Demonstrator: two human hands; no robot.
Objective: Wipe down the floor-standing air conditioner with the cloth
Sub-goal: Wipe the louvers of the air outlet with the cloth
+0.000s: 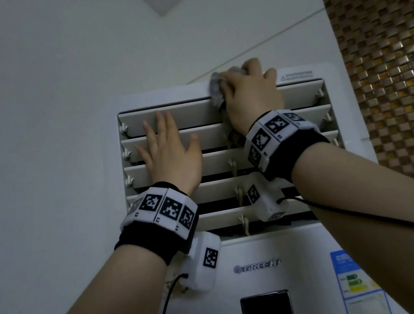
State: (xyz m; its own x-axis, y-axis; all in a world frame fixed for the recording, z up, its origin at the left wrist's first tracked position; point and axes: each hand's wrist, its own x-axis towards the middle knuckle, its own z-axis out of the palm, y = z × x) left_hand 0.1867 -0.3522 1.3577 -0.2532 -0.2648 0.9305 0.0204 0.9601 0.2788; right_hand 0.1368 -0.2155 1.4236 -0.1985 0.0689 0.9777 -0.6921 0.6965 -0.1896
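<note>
The white floor-standing air conditioner (298, 255) fills the lower middle of the head view, its horizontal louvers (195, 113) near the top. My right hand (250, 95) grips a bunched grey cloth (216, 89) and presses it against the unit's top front edge, just above the uppermost louver. My left hand (168, 151) lies flat with straight fingers on the upper louvers at the left side. The cloth is mostly hidden under my right hand.
A dark control display (267, 312) with orange lit icons sits low on the front panel, beside a blue energy label (353, 277). White walls (48, 98) stand behind and left; a gold mosaic tiled wall (392, 53) rises at the right. Black cables run from both wrist bands.
</note>
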